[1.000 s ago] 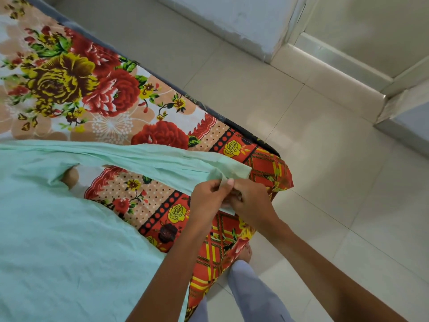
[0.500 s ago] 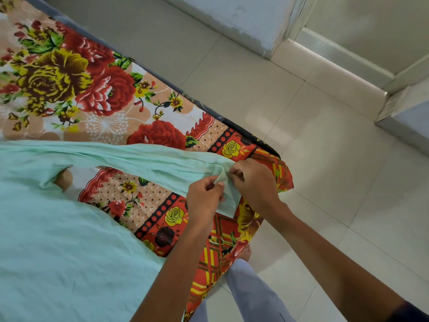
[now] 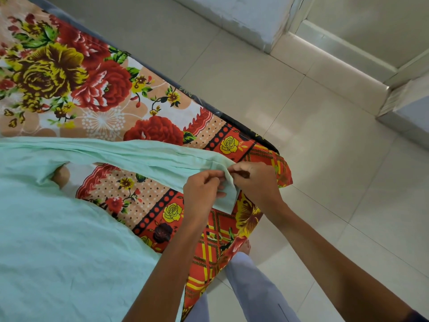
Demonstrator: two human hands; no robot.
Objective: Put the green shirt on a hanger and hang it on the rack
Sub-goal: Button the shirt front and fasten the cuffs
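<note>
Your left hand (image 3: 202, 191) and right hand (image 3: 253, 180) sit close together, fingertips pinched on the cuff (image 3: 228, 196) at the end of the green shirt (image 3: 58, 240). From your fingers the sleeve (image 3: 139, 159) runs long and flat to your left across the flowered bedsheet (image 3: 69, 77), joining the shirt's body spread below it. Both hands are equally near the cuff; the body lies on your left hand's side. No hanger or rack is in view.

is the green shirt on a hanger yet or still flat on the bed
Flat: the green shirt lies spread on the floral bedsheet; both hands pinch its sleeve cuff. No hanger visible.
</note>
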